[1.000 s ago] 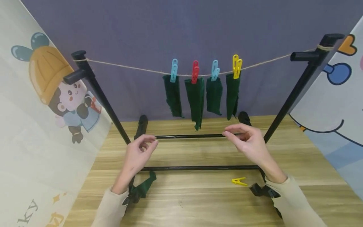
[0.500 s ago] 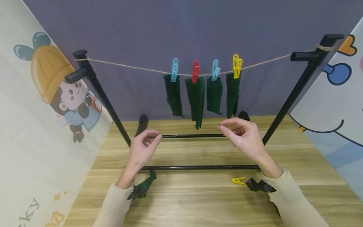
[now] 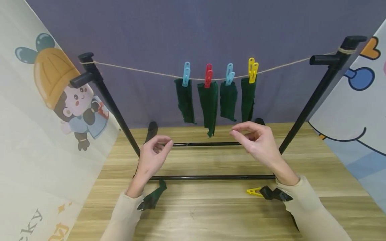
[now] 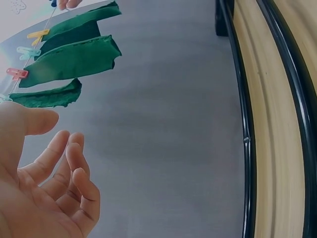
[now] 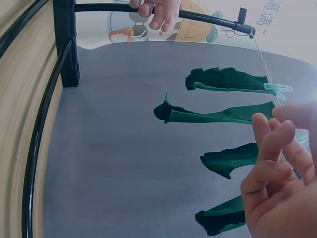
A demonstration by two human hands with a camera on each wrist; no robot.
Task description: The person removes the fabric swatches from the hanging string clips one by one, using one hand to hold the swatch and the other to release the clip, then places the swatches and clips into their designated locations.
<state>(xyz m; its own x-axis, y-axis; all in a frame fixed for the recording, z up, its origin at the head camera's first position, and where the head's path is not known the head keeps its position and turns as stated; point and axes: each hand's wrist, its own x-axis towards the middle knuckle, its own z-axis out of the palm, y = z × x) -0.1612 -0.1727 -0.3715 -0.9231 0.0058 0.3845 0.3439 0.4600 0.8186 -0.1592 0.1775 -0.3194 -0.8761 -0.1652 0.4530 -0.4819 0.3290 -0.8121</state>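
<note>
My left hand (image 3: 153, 154) is held over the left side of the wooden table, fingers loosely bent and holding nothing. Over the right side hovers my right hand (image 3: 258, 143), its thumb and fingers curved with a gap between them, also without an object. Beyond both hands, several dark green cloth strips (image 3: 208, 105) hang from a thin string (image 3: 135, 71). Two light blue clothespins (image 3: 186, 74), a red clothespin (image 3: 208, 76) and a yellow clothespin (image 3: 253, 71) grip their top edges. The right fingertips overlap the lower area near the rightmost strip in the head view.
A black pipe frame (image 3: 304, 107) carries the string between its two posts. Low crossbars (image 3: 211, 177) run above the table (image 3: 205, 221). Another green cloth (image 3: 159, 192) lies beside the left wrist, partly covered. One loose yellow clothespin (image 3: 253, 191) lies near the right wrist.
Both hands have shifted slightly upward and inward, closer to each other. The right wrist now partly covers the loose yellow clothespin. The hanging strips stay in place.
</note>
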